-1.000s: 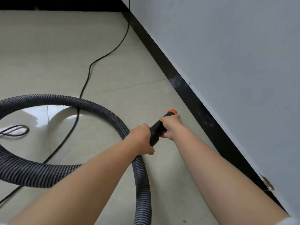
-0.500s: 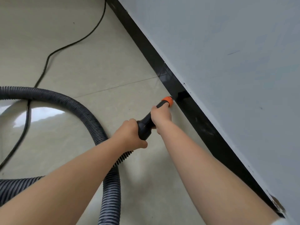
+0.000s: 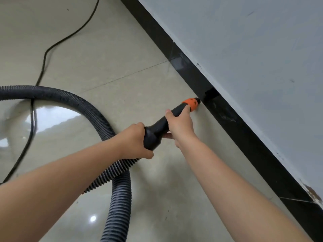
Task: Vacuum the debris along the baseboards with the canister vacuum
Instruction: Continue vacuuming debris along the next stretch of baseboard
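- At the floor's edge, toward two o'clock, the orange nozzle tip (image 3: 191, 103) meets the black baseboard (image 3: 227, 117), where debris likely gathers.
- Right hand (image 3: 180, 124) grips the black handle (image 3: 157, 131) near the tip, steering.
- Left hand (image 3: 134, 140) grasps the cuff end, supporting the ribbed hose (image 3: 97, 112) trailing toward nine o'clock.

Glossy tiled floor (image 3: 122, 49), ribbed plastic hose (image 3: 97, 110), shiny black baseboard (image 3: 244, 137), matt scuffed wall (image 3: 244, 49)

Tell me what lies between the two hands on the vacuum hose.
In the head view, only the black nozzle handle spans the gap between the left hand and the right hand; both grip it.
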Demonstrator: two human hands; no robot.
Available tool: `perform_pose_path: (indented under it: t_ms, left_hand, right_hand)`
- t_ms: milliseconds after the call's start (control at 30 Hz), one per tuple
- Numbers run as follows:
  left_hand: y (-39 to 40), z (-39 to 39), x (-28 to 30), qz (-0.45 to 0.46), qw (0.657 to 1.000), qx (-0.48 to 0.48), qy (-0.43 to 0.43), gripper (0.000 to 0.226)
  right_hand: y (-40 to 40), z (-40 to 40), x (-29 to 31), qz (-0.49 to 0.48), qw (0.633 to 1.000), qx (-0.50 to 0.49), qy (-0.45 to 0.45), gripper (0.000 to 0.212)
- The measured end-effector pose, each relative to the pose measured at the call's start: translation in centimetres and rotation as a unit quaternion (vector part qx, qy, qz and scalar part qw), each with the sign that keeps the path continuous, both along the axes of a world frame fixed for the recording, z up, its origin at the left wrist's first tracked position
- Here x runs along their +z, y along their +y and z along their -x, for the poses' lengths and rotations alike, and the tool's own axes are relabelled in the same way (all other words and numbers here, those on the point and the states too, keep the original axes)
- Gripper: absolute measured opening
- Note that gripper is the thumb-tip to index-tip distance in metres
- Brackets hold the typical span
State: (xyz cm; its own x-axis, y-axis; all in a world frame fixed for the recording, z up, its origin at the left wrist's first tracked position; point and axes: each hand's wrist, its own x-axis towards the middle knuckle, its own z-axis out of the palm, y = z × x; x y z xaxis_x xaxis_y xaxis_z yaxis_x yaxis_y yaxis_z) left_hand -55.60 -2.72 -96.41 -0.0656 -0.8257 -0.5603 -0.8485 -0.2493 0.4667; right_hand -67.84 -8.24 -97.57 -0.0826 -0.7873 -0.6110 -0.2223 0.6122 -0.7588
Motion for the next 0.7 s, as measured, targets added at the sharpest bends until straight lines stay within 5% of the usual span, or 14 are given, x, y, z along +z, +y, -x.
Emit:
perform_pose_path:
  t_ms: [300,700]
  left_hand:
    - [-0.6,-1.1,-0.4,0.058,0.994,0.06,-0.071,0.044]
    - [7.2,4.4,-0.3,0.005,0.991,-0.125,-0.054,0.046]
  right_hand:
    - [-2.9,-3.3,1.3,-0.022,0.998,0.062,0.017,0.073]
    - [8.9,4.4,0.7,-0.07,0.991,-0.111,0.019,0.066]
